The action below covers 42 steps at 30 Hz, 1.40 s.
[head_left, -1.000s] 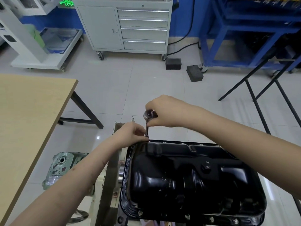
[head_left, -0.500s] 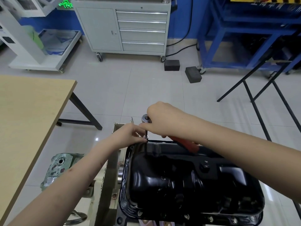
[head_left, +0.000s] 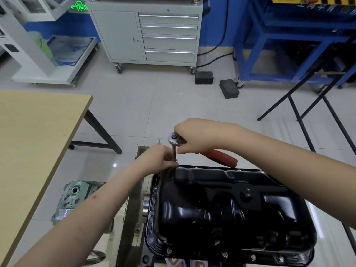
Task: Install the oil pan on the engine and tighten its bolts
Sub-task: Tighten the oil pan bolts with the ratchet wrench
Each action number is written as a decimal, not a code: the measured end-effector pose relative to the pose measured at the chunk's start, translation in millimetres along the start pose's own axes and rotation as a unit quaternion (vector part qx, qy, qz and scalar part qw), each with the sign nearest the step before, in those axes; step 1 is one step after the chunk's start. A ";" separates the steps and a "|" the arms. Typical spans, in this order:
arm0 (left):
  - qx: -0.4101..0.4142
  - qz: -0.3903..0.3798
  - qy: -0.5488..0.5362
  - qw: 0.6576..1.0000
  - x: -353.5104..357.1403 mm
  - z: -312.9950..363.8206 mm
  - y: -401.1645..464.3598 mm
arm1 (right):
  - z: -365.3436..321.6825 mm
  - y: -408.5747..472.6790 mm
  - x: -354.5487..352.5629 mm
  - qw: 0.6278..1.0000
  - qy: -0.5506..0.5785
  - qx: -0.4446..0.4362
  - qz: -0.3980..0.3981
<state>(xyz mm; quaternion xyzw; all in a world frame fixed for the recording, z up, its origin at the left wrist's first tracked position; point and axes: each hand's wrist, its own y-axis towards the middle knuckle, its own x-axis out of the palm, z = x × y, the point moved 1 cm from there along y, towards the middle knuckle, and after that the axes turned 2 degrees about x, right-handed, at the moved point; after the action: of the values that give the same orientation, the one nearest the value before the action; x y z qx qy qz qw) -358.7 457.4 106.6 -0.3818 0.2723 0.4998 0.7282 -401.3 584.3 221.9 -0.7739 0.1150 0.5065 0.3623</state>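
A pale wooden counter (head_left: 34,143) stands left; one grey four-drawer metal cabinet (head_left: 146,33) stands far, two dark foam blocks (head_left: 204,77) right of it. The glossy black steel oil pan (head_left: 231,209) sits near on the engine. One red-handled chrome ratchet (head_left: 221,156) stands on its far-left corner, clasped by the right hand (head_left: 194,137); the left hand (head_left: 158,157) pinches the extension shaft (head_left: 174,153).

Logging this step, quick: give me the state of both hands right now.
Left hand: pinching the chrome extension shaft just above the black oil pan flange.
Right hand: gripping the red-handled chrome ratchet near its head.
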 end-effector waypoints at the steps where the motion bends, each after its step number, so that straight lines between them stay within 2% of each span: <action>1: 0.000 -0.004 0.003 1.000 -0.7 0.9 0.2 | -0.1 -0.3 -1.8 0.999 -0.030 -0.010 0.010; 5: 0.010 -0.011 0.009 1.000 -2.0 3.5 0.4 | 3.5 -0.3 -9.8 0.995 -0.089 -0.038 0.030; 8: 0.000 -0.019 -0.011 1.000 -3.2 1.3 0.4 | 8.1 3.9 -6.4 0.993 -0.089 -0.066 0.048; 14: -0.024 -0.074 -0.120 0.990 -1.2 -6.4 7.4 | 17.4 5.5 -2.9 0.994 -0.071 -0.059 0.053; 17: -0.023 -0.072 -0.171 0.982 -0.3 -11.3 5.2 | 16.6 4.9 -3.4 0.990 -0.095 -0.059 0.085; 19: -0.023 -0.064 -0.218 0.973 0.2 -15.8 1.7 | 13.8 5.1 -0.7 0.988 -0.093 -0.043 0.116; 23: -0.048 -0.043 -0.283 0.957 1.9 -21.8 1.5 | 10.4 9.7 8.9 0.987 0.029 0.056 0.145; 26: -0.040 -0.042 -0.270 0.961 3.0 -19.7 3.0 | 11.2 15.9 9.8 0.982 0.053 0.099 0.152; 29: -0.019 -0.009 -0.209 0.978 8.9 -16.0 3.3 | 12.7 21.9 8.4 0.981 0.054 0.104 0.157; 34: -0.012 0.060 -0.160 0.985 15.6 -19.5 3.2 | 13.5 23.9 9.4 0.985 0.055 0.055 0.151; 42: 0.029 0.017 -0.130 0.991 11.6 -20.1 0.3 | 16.5 12.5 4.0 0.989 0.081 -0.117 0.036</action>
<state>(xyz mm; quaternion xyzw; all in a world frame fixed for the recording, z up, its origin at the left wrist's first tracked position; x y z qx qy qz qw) -355.2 446.8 86.2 -0.2880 0.1961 0.5493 0.7596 -417.8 587.4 209.2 -0.8449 0.1116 0.4649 0.2398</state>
